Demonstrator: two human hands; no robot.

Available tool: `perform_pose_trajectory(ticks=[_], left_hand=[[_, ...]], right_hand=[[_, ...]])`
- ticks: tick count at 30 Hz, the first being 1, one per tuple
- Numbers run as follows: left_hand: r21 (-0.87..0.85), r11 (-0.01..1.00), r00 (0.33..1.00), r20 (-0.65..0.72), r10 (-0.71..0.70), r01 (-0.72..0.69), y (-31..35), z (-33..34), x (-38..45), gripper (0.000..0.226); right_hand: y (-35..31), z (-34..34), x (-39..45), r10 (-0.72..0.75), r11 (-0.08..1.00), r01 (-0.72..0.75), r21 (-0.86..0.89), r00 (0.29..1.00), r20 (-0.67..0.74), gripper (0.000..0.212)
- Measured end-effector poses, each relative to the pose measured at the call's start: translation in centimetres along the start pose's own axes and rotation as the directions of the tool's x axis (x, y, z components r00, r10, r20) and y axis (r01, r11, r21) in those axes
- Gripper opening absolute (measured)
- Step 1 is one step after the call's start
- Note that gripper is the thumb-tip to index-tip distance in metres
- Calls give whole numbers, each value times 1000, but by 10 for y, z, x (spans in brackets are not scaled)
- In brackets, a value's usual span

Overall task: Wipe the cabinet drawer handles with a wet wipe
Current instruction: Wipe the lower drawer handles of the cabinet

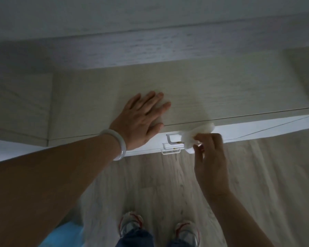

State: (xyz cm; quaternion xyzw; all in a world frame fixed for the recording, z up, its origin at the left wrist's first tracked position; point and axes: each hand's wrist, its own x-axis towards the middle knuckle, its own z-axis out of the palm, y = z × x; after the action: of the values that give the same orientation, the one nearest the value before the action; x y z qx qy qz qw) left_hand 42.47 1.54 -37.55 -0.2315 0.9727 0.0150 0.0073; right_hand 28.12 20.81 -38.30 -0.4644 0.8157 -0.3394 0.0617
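I look straight down a pale cabinet with white drawer fronts. Three white bar handles stack below its front edge: the top handle, the middle handle and the bottom handle. My right hand pinches a crumpled white wet wipe against the right end of the top handle, which the wipe hides. My left hand lies flat on the cabinet top, fingers straight, a white bangle on its wrist.
Light wood-grain floor spreads below the drawers. My two sneakers stand close to the cabinet. Something blue lies at the lower left on the floor. A wall rises behind the cabinet.
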Motion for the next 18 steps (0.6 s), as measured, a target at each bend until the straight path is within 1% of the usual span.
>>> perform_pose_trajectory(ticks=[2, 5, 7, 10, 14, 16, 18], left_hand=[[0, 1000, 1000, -4, 1, -1, 0, 0, 0, 60], [4, 1000, 1000, -1, -3, 3, 0, 1, 0, 61], [6, 1000, 1000, 3, -8, 8, 0, 1, 0, 61], [15, 1000, 1000, 9, -13, 13, 0, 0, 0, 62], [8, 1000, 1000, 10, -17, 16, 0, 0, 0, 62], [6, 1000, 1000, 8, -17, 17, 1, 0, 0, 61], [6, 1000, 1000, 6, -16, 16, 1, 1, 0, 61]], right_hand=[[1, 3, 2, -66, 998, 67, -3, 995, 73, 27], [5, 4, 5, -90, 994, 98, -56, 987, 136, 33], [7, 5, 10, -93, 991, 104, -89, 989, 115, 30], [1, 11, 17, -96, 992, 103, -75, 992, 84, 17], [-19, 23, 13, -167, 985, 173, -17, 969, 184, 15], [-17, 22, 15, -183, 982, 188, -11, 965, 189, 10], [-6, 15, 19, -166, 985, 172, -20, 972, 168, 8]])
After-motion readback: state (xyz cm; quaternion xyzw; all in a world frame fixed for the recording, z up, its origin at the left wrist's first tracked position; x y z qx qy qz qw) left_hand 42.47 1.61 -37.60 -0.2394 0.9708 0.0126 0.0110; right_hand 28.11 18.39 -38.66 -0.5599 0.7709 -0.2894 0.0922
